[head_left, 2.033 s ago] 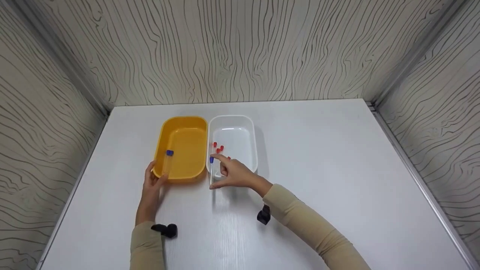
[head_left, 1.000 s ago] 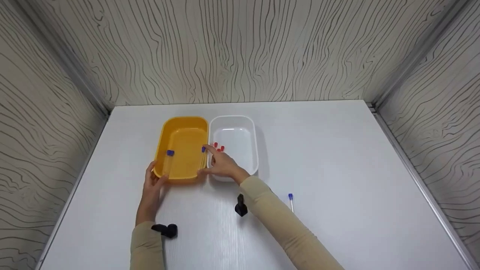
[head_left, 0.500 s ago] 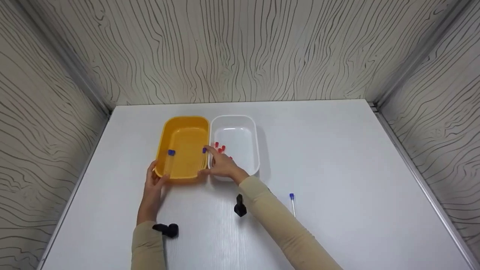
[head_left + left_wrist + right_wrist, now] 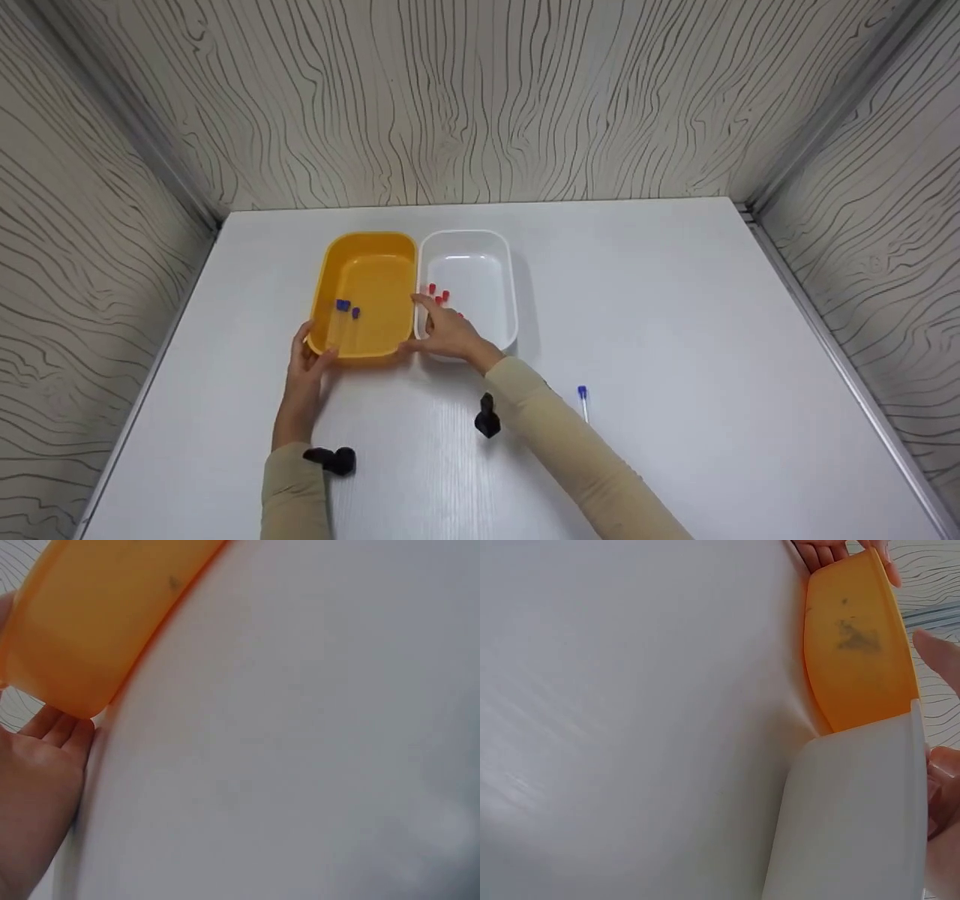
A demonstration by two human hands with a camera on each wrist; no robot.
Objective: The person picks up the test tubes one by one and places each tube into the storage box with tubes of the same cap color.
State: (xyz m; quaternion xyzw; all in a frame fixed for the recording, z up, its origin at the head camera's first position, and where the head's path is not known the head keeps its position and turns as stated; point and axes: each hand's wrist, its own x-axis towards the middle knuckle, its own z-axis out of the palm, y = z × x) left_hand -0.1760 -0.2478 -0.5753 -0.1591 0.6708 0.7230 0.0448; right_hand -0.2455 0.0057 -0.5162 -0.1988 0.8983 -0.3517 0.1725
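My left hand [image 4: 303, 379] grips the near left corner of a yellow tray [image 4: 375, 274], thumb at the rim and fingers along the outside, as the left wrist view also shows on the tray wall [image 4: 90, 630]. Inside lie clear tubes with blue caps: a pair [image 4: 343, 305] at the left and a single tube [image 4: 356, 313] beside it. My right hand [image 4: 451, 335] hovers where the two trays meet, thumb and forefinger spread apart with nothing between them. Below it, a white tray [image 4: 480, 277] holds several red-capped tubes [image 4: 445, 295], partly hidden by the hand.
Another blue-capped tube [image 4: 583, 397] lies on the white table [image 4: 675, 315], its lower end hidden by the right sleeve [image 4: 577, 450]. A patterned wall [image 4: 480, 105] rises behind the table. Black wrist mounts [image 4: 487, 420] hang close to the tabletop.
My right hand carried a blue-capped tube left from over the white tray to the yellow one and let it go. That tube now lies near the other two. My left hand has stayed put.
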